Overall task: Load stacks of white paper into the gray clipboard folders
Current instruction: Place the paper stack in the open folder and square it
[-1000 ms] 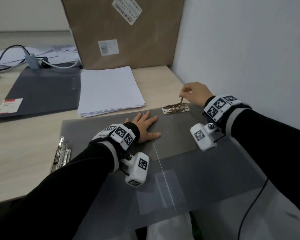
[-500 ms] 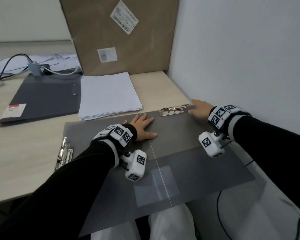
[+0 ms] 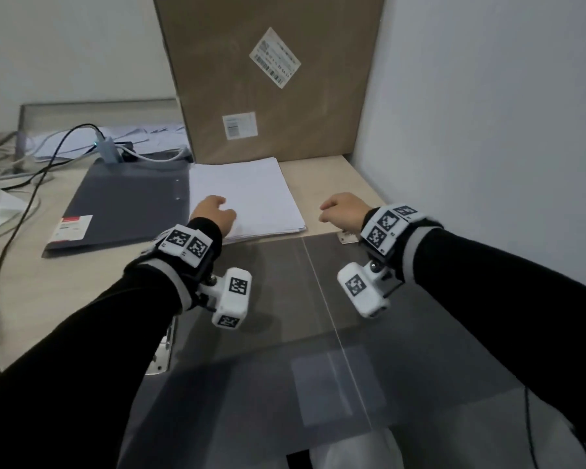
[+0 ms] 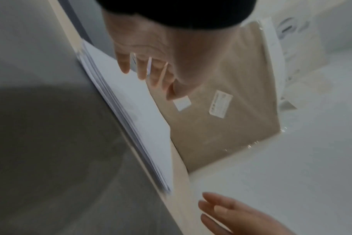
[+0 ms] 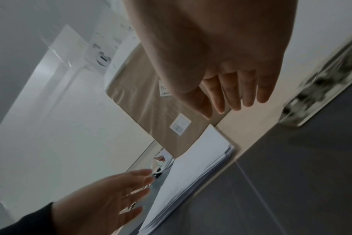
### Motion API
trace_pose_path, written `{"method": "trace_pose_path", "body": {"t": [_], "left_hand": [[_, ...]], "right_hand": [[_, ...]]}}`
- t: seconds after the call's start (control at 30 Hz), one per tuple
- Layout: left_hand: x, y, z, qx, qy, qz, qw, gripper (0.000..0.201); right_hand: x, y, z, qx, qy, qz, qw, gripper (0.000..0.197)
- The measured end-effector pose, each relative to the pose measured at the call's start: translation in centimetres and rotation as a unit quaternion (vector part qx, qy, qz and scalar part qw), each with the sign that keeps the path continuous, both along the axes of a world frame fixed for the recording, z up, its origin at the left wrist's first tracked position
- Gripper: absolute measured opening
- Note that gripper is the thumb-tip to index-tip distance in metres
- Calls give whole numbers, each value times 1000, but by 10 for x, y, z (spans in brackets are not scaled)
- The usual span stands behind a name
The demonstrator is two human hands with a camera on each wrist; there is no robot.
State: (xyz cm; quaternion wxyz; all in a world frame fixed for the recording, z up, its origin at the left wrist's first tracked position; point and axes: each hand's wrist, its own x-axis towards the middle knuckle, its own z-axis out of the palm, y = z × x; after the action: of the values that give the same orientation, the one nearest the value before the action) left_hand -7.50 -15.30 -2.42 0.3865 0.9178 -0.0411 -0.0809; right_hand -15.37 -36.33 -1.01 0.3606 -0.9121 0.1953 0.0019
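An open gray clipboard folder [image 3: 285, 299] lies flat at the table's front edge. Its metal clip [image 5: 322, 89] sits at the far right corner, partly hidden under my right wrist in the head view. Just beyond the folder lies a stack of white paper [image 3: 251, 194]. My left hand [image 3: 214, 211] hovers over the stack's near left corner, fingers [image 4: 147, 70] loosely extended and empty. My right hand [image 3: 339, 214] hovers over bare table right of the stack, its fingers [image 5: 237, 92] straight and holding nothing.
A closed dark folder [image 3: 126, 204] lies left of the paper, with an adapter [image 3: 107, 150] and cables on its far end. A large cardboard box [image 3: 271, 76] stands behind the paper. A wall [image 3: 487, 130] bounds the right side. A second clip [image 3: 161, 353] sits at the folder's left edge.
My left hand lifted off the open folder and moved forward over the paper stack. My right hand left the clip, which now lies flat, and moved left toward the stack.
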Motion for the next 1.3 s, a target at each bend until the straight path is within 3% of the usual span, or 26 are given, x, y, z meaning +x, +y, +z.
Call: {"method": "trace_pose_path", "body": {"t": [0.1, 0.23, 0.47, 0.57, 0.6, 0.7, 0.77, 1.0, 1.17, 1.3], "left_hand": [[22, 27, -6, 32, 30, 64, 997, 52], [33, 33, -15, 30, 61, 85, 994, 56], [43, 21, -24, 11, 91, 80, 993, 61], [39, 18, -19, 15, 91, 67, 993, 58], [38, 17, -18, 11, 93, 64, 994, 59], [38, 17, -17, -14, 96, 72, 993, 60], [39, 19, -17, -34, 94, 80, 992, 61], [45, 25, -6, -73, 51, 100, 991, 52], [50, 16, -2, 5, 52, 55, 997, 49], [51, 7, 1, 60, 64, 33, 996, 44]], "right_hand": [[31, 15, -8, 9, 42, -5, 999, 44], [62, 20, -21, 42, 75, -11, 996, 53], [91, 13, -44, 137, 81, -20, 987, 17], [95, 15, -47, 198, 83, -21, 976, 18], [96, 15, -49, 206, 81, -15, 975, 21], [106, 9, -60, 208, 86, 5, 974, 91], [111, 6, -67, 192, 93, 21, 977, 114], [122, -2, -85, 158, 114, 28, 981, 119], [124, -4, -91, 128, 116, 47, 984, 117], [106, 9, -71, 118, 106, 64, 985, 115]]}}
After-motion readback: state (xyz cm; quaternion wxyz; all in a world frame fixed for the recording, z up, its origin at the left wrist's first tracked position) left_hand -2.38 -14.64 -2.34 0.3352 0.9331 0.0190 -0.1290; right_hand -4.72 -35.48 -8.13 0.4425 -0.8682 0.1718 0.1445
